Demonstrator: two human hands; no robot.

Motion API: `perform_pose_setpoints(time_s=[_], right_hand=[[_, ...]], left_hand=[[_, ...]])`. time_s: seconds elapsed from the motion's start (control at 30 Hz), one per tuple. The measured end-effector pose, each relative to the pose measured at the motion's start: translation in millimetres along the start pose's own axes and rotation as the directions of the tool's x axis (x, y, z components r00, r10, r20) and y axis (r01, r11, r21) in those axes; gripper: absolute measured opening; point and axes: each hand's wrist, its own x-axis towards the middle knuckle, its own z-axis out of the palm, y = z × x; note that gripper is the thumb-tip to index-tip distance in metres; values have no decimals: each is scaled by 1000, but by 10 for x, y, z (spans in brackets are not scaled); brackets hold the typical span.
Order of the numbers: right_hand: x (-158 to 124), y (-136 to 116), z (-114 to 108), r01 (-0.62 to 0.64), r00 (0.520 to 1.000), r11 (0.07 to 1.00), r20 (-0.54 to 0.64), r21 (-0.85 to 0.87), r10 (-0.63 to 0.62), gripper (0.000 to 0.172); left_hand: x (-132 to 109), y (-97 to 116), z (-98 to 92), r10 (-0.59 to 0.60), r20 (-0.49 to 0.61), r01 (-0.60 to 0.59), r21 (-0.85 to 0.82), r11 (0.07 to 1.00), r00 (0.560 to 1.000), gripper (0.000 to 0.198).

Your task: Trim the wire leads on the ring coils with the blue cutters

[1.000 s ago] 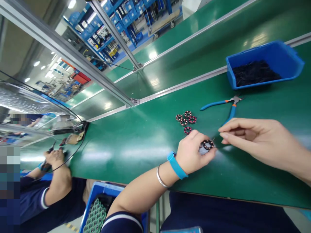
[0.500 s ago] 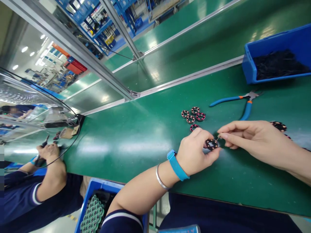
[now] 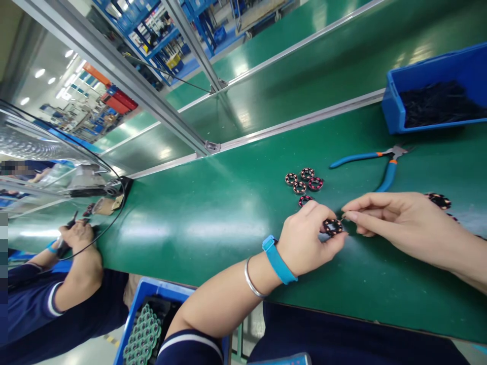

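My left hand (image 3: 308, 237), with a blue strap and a silver bangle on its wrist, grips a small black ring-shaped coil (image 3: 333, 227) between thumb and fingers. Just to its right, my right hand (image 3: 395, 218) pinches a thin wire end (image 3: 343, 217) that comes off the ring. Behind my left hand lie several similar rings (image 3: 300, 187) with copper or pink windings. Blue-handled pliers (image 3: 388, 175) rest spread apart beyond my right hand. Another dark ring (image 3: 439, 201) shows partly behind my right wrist.
A blue bin (image 3: 397, 109) of black parts stands at the back right of the green table (image 3: 182, 223). Below my left arm is a blue crate (image 3: 131, 309) holding green-ringed parts. At the left, a co-worker's hands (image 3: 78, 235) hold a dark tool. A metal frame (image 3: 152, 111) rises behind.
The view has shifted slightly. Both hands keep nearly the same pose around the ring and wire.
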Motion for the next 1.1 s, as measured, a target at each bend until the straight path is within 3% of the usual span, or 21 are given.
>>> perform_pose_setpoints(time_s=[0.17, 0.3, 0.5, 0.6, 0.73, 1.0, 1.1], right_hand=[[-37, 82, -77, 37, 987, 999, 155, -39, -31, 79], [-78, 115, -120, 286, 952, 939, 170, -190, -255, 59], [-96, 104, -52, 538, 839, 767, 134, -350, -527, 29], [-105, 127, -25, 566, 816, 735, 126, -373, -564, 24], [-129, 159, -14, 561, 820, 741, 124, -368, -559, 22], [-212, 145, 49, 624, 772, 700, 137, -347, -620, 27], [-234, 81, -13, 622, 775, 694, 157, -362, -612, 28]], left_hand=[[1, 23, -24, -25, 14, 25, 13, 1000, 1000, 22], [-3, 31, -35, -39, 17, 39, 2, 999, 999, 19], [-14, 44, -34, -50, 26, 50, -17, 999, 998, 19], [-24, 64, -38, -68, 29, 69, -25, 997, 997, 20], [-36, 86, -43, -78, 23, 79, -41, 996, 997, 20], [-24, 52, -30, -109, 36, 111, -59, 992, 993, 30], [-13, 39, -38, -114, 28, 116, -74, 991, 993, 33]])
